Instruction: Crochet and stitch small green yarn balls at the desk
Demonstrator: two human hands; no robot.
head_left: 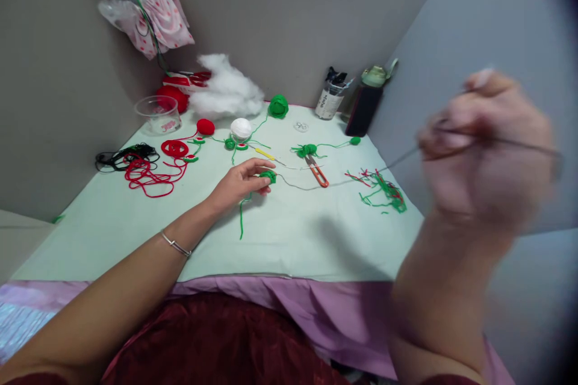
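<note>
My left hand (241,183) rests on the pale green table (289,234) and pinches a small green crochet piece (268,177), with a green yarn tail hanging toward me. My right hand (485,144) is raised close to the camera, blurred, its fingers closed on a thin dark thread (397,161). That thread runs taut from the raised hand down across the table to the green piece. Whether a needle sits in the right fingers is too blurred to tell.
Orange-handled snips (317,171) lie just right of the green piece. A heap of green and red yarn scraps (383,191) sits at right. Red yarn (151,173), black cord (121,157), white stuffing (228,91), yarn balls, a clear tub (158,114) and a dark bottle (365,105) stand behind.
</note>
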